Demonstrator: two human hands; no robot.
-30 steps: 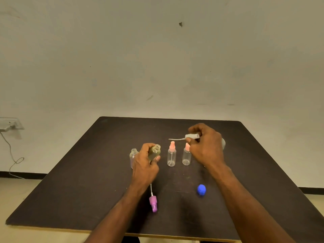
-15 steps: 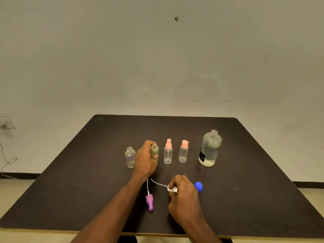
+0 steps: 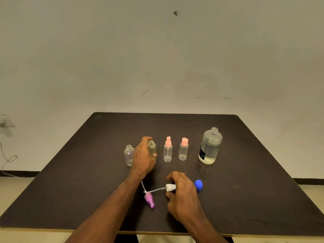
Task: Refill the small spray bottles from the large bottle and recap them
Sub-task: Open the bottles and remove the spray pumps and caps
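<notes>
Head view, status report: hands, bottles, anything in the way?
Left hand grips an uncapped small bottle, upright. Right hand holds the white spray cap low over the table. Large bottle open, its path unblocked; purple spray cap lies beside.

Two bare arms come up from the bottom edge. No sleeves cover them as far as can be seen. The left hand [image 3: 142, 157] and the right hand [image 3: 184, 195] wear no gloves, and no rings, watch or bands show. The fingers [image 3: 171, 178] are bare too.
</notes>
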